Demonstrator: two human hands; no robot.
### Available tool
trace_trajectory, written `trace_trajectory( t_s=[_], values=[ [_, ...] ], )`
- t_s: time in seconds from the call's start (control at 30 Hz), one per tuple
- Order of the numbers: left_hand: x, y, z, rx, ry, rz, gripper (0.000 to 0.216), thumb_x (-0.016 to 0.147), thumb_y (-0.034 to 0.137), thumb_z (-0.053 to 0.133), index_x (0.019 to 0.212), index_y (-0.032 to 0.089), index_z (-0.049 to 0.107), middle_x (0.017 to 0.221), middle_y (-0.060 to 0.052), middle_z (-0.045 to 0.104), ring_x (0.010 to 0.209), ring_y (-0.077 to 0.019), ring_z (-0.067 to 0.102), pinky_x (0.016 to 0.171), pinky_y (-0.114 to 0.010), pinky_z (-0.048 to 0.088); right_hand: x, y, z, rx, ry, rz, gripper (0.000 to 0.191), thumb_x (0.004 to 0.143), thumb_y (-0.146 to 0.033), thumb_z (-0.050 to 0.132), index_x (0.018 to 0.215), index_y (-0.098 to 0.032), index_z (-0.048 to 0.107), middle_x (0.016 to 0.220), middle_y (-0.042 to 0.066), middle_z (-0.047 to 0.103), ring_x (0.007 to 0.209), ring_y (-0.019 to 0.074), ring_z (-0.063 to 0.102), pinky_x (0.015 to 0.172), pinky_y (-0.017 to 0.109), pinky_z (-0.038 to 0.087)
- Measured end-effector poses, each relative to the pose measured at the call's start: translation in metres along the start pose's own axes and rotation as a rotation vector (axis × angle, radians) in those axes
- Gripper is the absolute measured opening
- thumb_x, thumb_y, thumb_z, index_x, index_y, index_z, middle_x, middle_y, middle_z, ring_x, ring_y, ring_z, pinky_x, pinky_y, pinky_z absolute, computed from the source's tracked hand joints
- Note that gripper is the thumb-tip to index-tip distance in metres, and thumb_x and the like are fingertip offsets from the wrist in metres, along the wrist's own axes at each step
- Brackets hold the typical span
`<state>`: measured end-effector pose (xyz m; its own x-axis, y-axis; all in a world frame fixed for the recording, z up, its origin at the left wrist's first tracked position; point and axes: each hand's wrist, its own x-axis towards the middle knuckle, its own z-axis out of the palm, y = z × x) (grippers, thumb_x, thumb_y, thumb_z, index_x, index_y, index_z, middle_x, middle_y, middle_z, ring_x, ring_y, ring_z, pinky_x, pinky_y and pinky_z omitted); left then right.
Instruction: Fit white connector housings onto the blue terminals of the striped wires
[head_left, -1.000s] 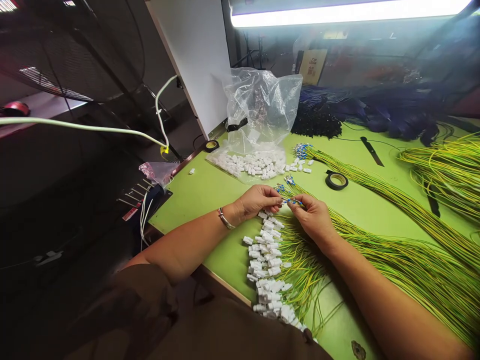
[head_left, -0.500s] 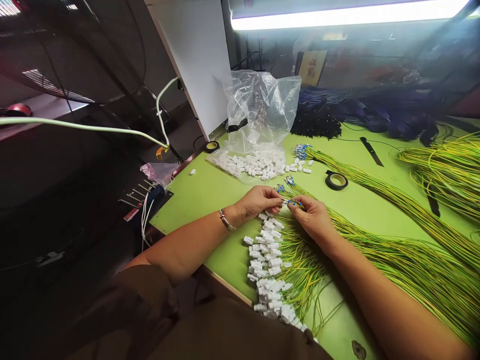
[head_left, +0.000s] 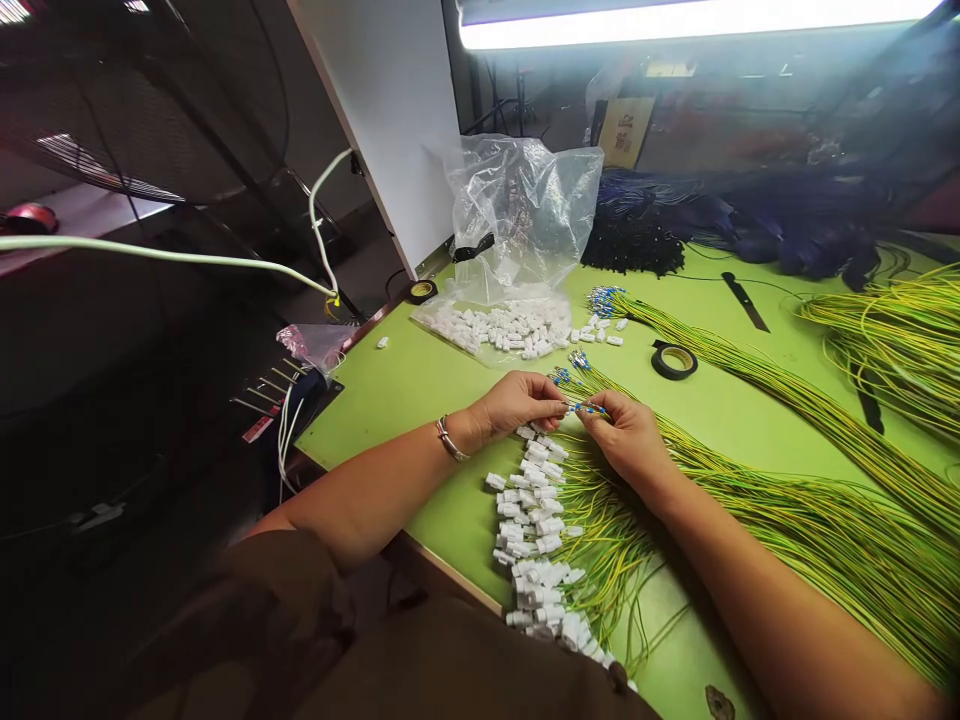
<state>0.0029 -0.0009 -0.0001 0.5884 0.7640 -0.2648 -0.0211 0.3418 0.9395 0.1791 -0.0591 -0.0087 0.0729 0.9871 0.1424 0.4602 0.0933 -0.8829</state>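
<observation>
My left hand (head_left: 517,405) is closed in a pinch on the tips of a few wires with blue-sleeved terminals (head_left: 576,408). From the other side my right hand (head_left: 628,435) grips the same thin wires, its thumb and fingers pressed together. Exactly how many wires lie between them I cannot make out. Just below the hands, wires with white plastic connectors (head_left: 536,505) form a long row on the green bench (head_left: 450,500). Behind the fingers rests a bundle of yellow-green wires (head_left: 720,470) with blue-sleeved ends (head_left: 577,360).
A clear plastic bag (head_left: 521,220) with loose white connectors (head_left: 517,330) stands behind. Black tape rolls (head_left: 675,360), a dark blade (head_left: 744,302) and a second wire bundle (head_left: 757,355) lie on the bench. A white cable (head_left: 165,252) crosses at left; a lamp (head_left: 697,25) hangs above.
Almost nothing differs. Both hands stay at the same spot on the wires, with only slight finger movement and a small shift of the view.
</observation>
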Motion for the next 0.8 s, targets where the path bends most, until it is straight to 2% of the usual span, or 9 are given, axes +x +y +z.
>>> trace_trajectory(
  t_s=[0.23, 0.37, 0.43, 0.57, 0.63, 0.67, 0.7, 0.73, 0.8],
  values=[
    [0.004, -0.004, 0.002, 0.025, 0.007, 0.017, 0.043, 0.056, 0.037, 0.087, 0.077, 0.007, 0.064, 0.059, -0.003, 0.065, 0.049, -0.0084, 0.060, 0.052, -0.021, 0.051, 0.001, 0.005, 0.004, -0.089, -0.025, -0.029, 0.020, 0.076, -0.036, 0.057, 0.068, -0.018, 0.061, 0.060, 0.000, 0.057, 0.060, 0.0148, 0.047, 0.059, 0.028, 0.037],
    [0.002, 0.001, -0.001, 0.091, -0.028, 0.019, 0.039, 0.060, 0.037, 0.085, 0.076, 0.008, 0.064, 0.059, -0.001, 0.063, 0.048, -0.0078, 0.058, 0.051, -0.021, 0.048, 0.002, 0.000, 0.001, 0.030, -0.046, -0.001, 0.022, 0.072, -0.037, 0.062, 0.064, -0.018, 0.060, 0.057, -0.001, 0.054, 0.056, 0.0124, 0.044, 0.056, 0.026, 0.035],
    [-0.002, 0.006, -0.003, 0.214, -0.130, -0.002, 0.035, 0.062, 0.036, 0.084, 0.074, 0.009, 0.067, 0.059, -0.001, 0.063, 0.048, -0.0073, 0.056, 0.050, -0.020, 0.045, 0.002, -0.003, -0.003, 0.142, -0.056, 0.059, 0.024, 0.071, -0.040, 0.066, 0.064, -0.018, 0.060, 0.053, -0.003, 0.049, 0.052, 0.0106, 0.040, 0.051, 0.025, 0.033],
    [-0.011, 0.014, -0.003, 0.519, -0.553, -0.024, 0.023, 0.065, 0.029, 0.081, 0.078, 0.012, 0.074, 0.069, -0.003, 0.070, 0.061, -0.0103, 0.059, 0.058, -0.020, 0.045, 0.003, -0.003, -0.008, 0.357, 0.008, 0.202, 0.029, 0.069, -0.045, 0.072, 0.074, -0.017, 0.064, 0.052, -0.004, 0.050, 0.049, 0.0106, 0.043, 0.049, 0.025, 0.035],
    [-0.014, 0.015, -0.002, 0.624, -0.682, 0.024, 0.018, 0.070, 0.029, 0.076, 0.079, 0.013, 0.075, 0.073, -0.004, 0.070, 0.066, -0.0115, 0.060, 0.061, -0.020, 0.045, 0.005, -0.001, -0.008, 0.437, 0.014, 0.225, 0.031, 0.067, -0.044, 0.074, 0.077, -0.017, 0.065, 0.053, -0.003, 0.051, 0.049, 0.0105, 0.044, 0.049, 0.025, 0.036],
    [-0.013, 0.015, -0.003, 0.677, -0.662, 0.077, 0.016, 0.073, 0.029, 0.074, 0.079, 0.013, 0.075, 0.073, -0.004, 0.070, 0.066, -0.0112, 0.059, 0.062, -0.020, 0.045, 0.005, 0.000, -0.007, 0.463, 0.008, 0.228, 0.031, 0.066, -0.044, 0.075, 0.079, -0.017, 0.066, 0.053, -0.004, 0.052, 0.048, 0.0100, 0.043, 0.048, 0.025, 0.036],
    [-0.012, 0.016, -0.006, 0.737, -0.571, 0.145, 0.015, 0.076, 0.028, 0.071, 0.077, 0.013, 0.075, 0.072, -0.004, 0.069, 0.065, -0.0109, 0.058, 0.062, -0.021, 0.044, 0.005, 0.001, -0.006, 0.478, 0.002, 0.227, 0.032, 0.065, -0.043, 0.076, 0.081, -0.016, 0.066, 0.053, -0.004, 0.051, 0.048, 0.0095, 0.042, 0.047, 0.024, 0.035],
    [-0.010, 0.016, -0.011, 0.806, -0.411, 0.223, 0.015, 0.078, 0.027, 0.068, 0.076, 0.013, 0.074, 0.071, -0.003, 0.068, 0.066, -0.0108, 0.057, 0.063, -0.021, 0.044, 0.006, 0.001, -0.006, 0.482, -0.001, 0.226, 0.033, 0.065, -0.043, 0.077, 0.082, -0.016, 0.067, 0.053, -0.004, 0.051, 0.047, 0.0091, 0.041, 0.046, 0.024, 0.034],
    [-0.002, 0.018, -0.025, 0.953, 0.044, 0.361, 0.015, 0.082, 0.025, 0.063, 0.076, 0.014, 0.073, 0.074, -0.004, 0.067, 0.069, -0.0121, 0.056, 0.067, -0.023, 0.043, 0.006, 0.001, -0.005, 0.470, -0.004, 0.222, 0.034, 0.065, -0.043, 0.076, 0.083, -0.016, 0.067, 0.054, -0.004, 0.052, 0.047, 0.0089, 0.040, 0.045, 0.024, 0.032]
  ],
)
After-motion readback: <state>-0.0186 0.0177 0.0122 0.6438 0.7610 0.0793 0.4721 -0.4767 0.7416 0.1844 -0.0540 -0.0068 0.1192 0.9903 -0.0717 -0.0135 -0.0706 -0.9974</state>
